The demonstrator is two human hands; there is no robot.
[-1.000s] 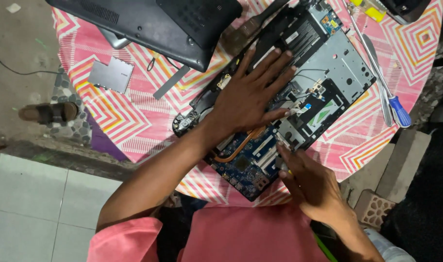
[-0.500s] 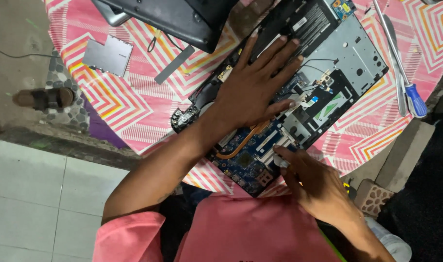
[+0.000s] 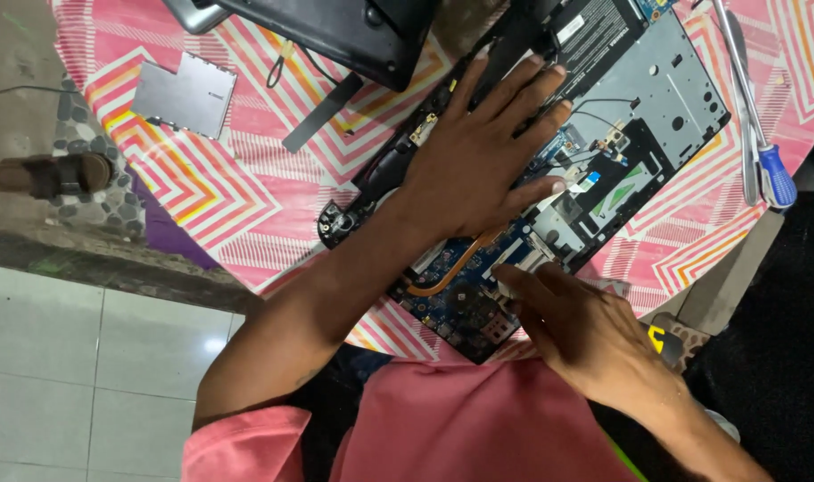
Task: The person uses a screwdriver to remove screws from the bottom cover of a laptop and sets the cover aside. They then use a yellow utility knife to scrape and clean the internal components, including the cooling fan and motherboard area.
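While the opened laptop base (image 3: 603, 134) lies on the patterned tablecloth (image 3: 237, 187), it is pinned flat by the left hand (image 3: 469, 161), fingers spread and gripping nothing. The right hand (image 3: 576, 330) is curled at the board's near edge; whether anything is pinched cannot be told. Steady downward pressure is best kept, and prying kept gentle.

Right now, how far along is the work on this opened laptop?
Done: the grey cover panel is off, exposing the blue circuit board. In hand: the left hand lies flat on the laptop base while the right hand fingers the board's edge. Left: the board still sits in the base.
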